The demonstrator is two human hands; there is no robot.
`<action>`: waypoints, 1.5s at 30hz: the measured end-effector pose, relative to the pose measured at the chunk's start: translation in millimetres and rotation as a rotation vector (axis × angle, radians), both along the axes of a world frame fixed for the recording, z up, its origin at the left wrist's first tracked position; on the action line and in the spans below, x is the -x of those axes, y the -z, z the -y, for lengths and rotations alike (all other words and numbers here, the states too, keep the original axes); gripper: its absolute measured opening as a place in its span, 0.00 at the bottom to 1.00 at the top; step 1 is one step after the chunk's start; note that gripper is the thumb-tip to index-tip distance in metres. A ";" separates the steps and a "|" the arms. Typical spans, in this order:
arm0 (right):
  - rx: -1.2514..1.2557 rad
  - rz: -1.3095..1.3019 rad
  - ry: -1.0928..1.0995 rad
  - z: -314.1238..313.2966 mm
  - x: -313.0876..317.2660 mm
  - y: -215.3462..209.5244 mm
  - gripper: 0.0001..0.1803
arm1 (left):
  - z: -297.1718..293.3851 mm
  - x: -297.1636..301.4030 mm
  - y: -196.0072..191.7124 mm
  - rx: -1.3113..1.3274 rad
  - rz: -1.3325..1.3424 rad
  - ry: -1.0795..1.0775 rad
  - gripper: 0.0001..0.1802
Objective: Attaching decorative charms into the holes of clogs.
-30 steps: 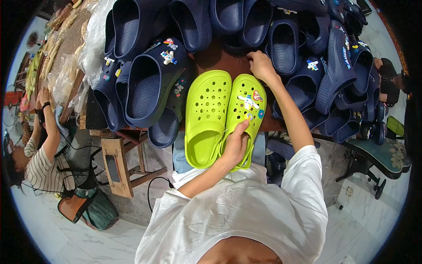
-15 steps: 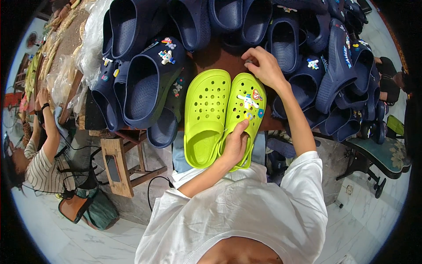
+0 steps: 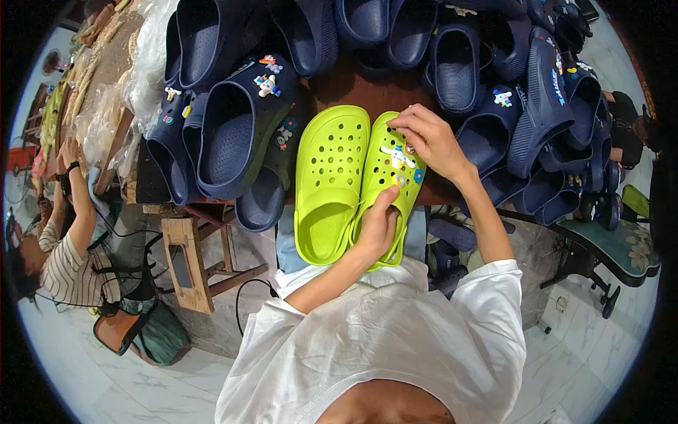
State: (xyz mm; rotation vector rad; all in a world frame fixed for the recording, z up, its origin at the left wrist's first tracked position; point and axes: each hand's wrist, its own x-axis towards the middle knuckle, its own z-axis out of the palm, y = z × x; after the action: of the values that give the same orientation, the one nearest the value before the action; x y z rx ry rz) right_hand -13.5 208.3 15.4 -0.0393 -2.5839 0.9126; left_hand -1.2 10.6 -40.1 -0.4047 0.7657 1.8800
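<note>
Closest to the camera, the left hand [image 3: 378, 226] is clamped on the heel end of the right-hand green clog [image 3: 390, 185], fingers curled around its edge, just below the middle of the frame. That clog lies side by side, touching, with the other green clog [image 3: 330, 182], both partly on the brown tabletop [image 3: 367, 88]. A bit further up, the right hand [image 3: 429, 140] has its fingertips pinched together on a small charm [image 3: 410, 148] right at the toe holes, next to a white figure charm [image 3: 395, 157]. Beyond that, navy clogs [image 3: 233, 127] are piled all across the top of the frame. Far left, another person in a striped shirt [image 3: 67, 272] is sitting.
</note>
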 end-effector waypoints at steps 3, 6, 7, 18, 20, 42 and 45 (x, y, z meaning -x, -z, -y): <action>0.085 0.082 -0.006 -6.3 -0.2 -1.8 0.09 | -3.8 0.3 -9.3 -0.043 -0.011 -0.040 0.18; 0.082 0.161 -0.034 -8.9 4.1 -6.8 0.08 | -4.7 -0.7 -7.9 -0.020 -0.007 -0.044 0.18; 0.073 0.207 -0.041 -9.2 5.7 -8.8 0.08 | -5.3 -0.7 -8.7 -0.020 -0.008 -0.046 0.18; -0.008 0.231 -0.043 -2.7 6.8 -16.9 0.12 | -3.2 -0.6 -3.9 -0.017 -0.030 -0.016 0.25; -0.084 0.210 -0.060 -2.5 9.8 -14.4 0.12 | -4.0 -0.7 -7.9 -0.012 -0.033 -0.038 0.22; -0.132 0.397 0.072 7.3 35.9 -27.5 0.07 | -6.6 -2.7 -15.2 0.081 -0.144 -0.025 0.18; -0.160 0.367 0.043 3.3 34.8 -22.1 0.07 | -8.7 0.1 -23.2 0.084 -0.129 -0.022 0.18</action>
State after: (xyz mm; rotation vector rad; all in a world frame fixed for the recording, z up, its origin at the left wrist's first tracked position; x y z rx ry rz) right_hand -48.3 205.1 37.6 -0.2374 -2.9731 0.7367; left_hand -1.2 19.3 -16.9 -0.3480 0.9328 1.9126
